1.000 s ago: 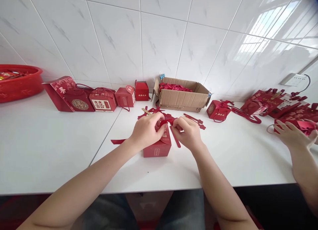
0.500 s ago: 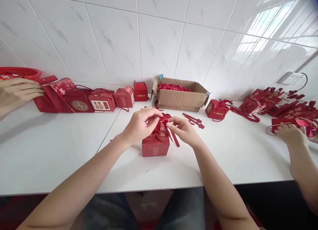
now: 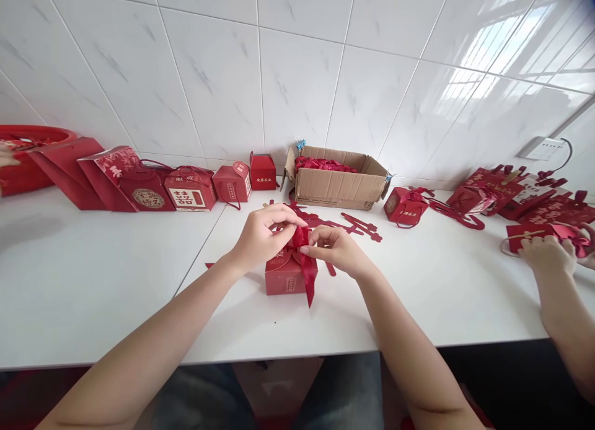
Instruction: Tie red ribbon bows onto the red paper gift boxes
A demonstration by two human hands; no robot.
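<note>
A small red gift box (image 3: 284, 277) with pale lettering stands upright on the white table in front of me. Above its top, red ribbon (image 3: 308, 278) is gathered, and one tail hangs down over the box's front right side. My left hand (image 3: 268, 235) pinches the ribbon at the upper left, thumb and fingers together. From the right, my right hand (image 3: 338, 250) grips the ribbon between thumb and fingers. The knot area is partly hidden behind my fingers. Behind the box lie several flat red card strips (image 3: 362, 225).
Red gift boxes (image 3: 190, 188) line the wall at left, beside a red basin (image 3: 28, 182). A cardboard box (image 3: 332, 191) of red ribbon stands at the back. Further right are a small red box (image 3: 406, 207) and red bags (image 3: 543, 197). A co-worker's hand (image 3: 551, 247) handles a red box.
The ribbon tail now hangs over the box's front, drawn down by my right hand. My left hand stays near the top. At far left, another person's hand has moved away from the red boxes.
</note>
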